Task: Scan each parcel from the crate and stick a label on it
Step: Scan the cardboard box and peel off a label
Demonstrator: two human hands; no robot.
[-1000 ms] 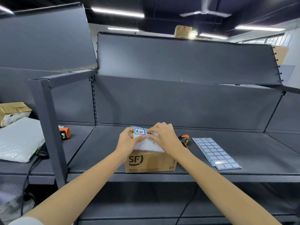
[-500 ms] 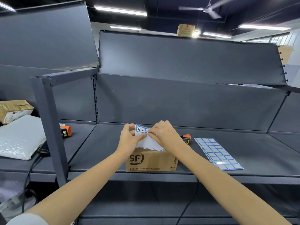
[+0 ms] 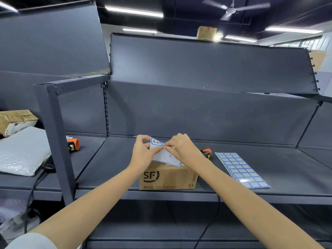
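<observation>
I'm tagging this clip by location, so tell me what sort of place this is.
Probably a parcel sorting or courier depot. Dark metal shelving serves as a workbench, an SF Express carton sits on it, an orange handheld scanner lies nearby, and a sheet of blue-bordered labels is laid out.

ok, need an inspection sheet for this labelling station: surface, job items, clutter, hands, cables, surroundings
Surface: dark metal shelf.
Job's things: SF carton at the front edge; used label sheet held above it; full label sheet lying flat to its right; orange scanner behind the right wrist.
Clutter: second orange scanner, grey mailer and taped brown parcel on the left bay.
Hands: left hand holds the sheet; right hand pinches a label.
Cables: black cable hanging below; another at left.
Surroundings: ceiling fan, strip lights.
</observation>
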